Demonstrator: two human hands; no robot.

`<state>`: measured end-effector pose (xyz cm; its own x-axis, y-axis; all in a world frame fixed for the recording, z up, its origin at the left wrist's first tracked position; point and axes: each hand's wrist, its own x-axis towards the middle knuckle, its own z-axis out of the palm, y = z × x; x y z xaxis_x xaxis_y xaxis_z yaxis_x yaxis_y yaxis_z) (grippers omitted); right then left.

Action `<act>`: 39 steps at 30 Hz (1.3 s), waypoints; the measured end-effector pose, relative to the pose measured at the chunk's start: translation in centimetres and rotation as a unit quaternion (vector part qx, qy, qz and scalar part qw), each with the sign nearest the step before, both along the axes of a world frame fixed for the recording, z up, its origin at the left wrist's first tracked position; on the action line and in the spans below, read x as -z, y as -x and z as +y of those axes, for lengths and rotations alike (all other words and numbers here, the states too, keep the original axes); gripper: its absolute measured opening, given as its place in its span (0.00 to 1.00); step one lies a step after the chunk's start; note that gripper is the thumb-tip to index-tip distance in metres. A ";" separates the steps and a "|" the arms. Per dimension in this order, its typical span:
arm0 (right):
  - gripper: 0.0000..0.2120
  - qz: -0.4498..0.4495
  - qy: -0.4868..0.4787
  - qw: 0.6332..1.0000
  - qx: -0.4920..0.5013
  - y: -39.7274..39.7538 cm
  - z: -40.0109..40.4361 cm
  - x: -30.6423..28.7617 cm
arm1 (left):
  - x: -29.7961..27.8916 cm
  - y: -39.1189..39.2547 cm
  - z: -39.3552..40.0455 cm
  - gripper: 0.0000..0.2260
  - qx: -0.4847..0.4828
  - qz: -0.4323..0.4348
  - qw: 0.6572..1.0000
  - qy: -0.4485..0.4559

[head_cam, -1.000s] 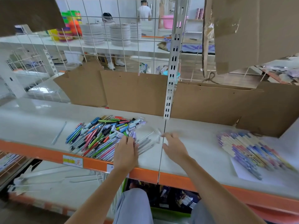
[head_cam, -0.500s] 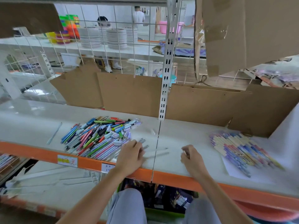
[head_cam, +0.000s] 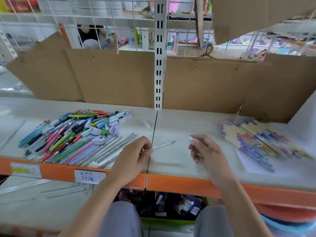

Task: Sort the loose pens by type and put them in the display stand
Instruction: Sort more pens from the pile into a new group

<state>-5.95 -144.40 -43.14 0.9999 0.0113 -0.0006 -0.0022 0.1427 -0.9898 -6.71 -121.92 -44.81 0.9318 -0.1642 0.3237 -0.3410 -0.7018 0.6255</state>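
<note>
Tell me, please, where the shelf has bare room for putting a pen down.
Bare shelf lies between the mixed pen pile and the sorted pens, behind both hands. The left side is crowded with pens.

We have one view only, from a wide-angle camera on the person's head, close above the white shelf with the orange front edge [head_cam: 179, 183]. It faces forward and down, toward the brown cardboard backing sheets [head_cam: 111, 77] behind that shelf.
</note>
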 end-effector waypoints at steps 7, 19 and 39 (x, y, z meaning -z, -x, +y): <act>0.07 -0.041 0.018 0.999 -0.014 -0.1 -0.4 0.4 | 0.0 0.3 -0.1 0.06 0.016 -0.031 0.999 -0.025; 0.09 -0.062 0.140 0.986 -0.073 0.2 -0.2 0.4 | -0.1 0.4 -0.2 0.04 0.015 -0.020 0.999 -0.032; 0.08 -0.012 0.007 1.000 0.004 0.1 2.7 -2.0 | -1.8 0.9 -2.2 0.08 0.036 0.024 0.999 0.006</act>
<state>-6.02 -141.66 -41.12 0.9997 0.0033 0.0233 0.0227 0.1279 -0.9915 -7.59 -124.13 -43.06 0.9325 -0.2272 0.2807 -0.3590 -0.6690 0.6509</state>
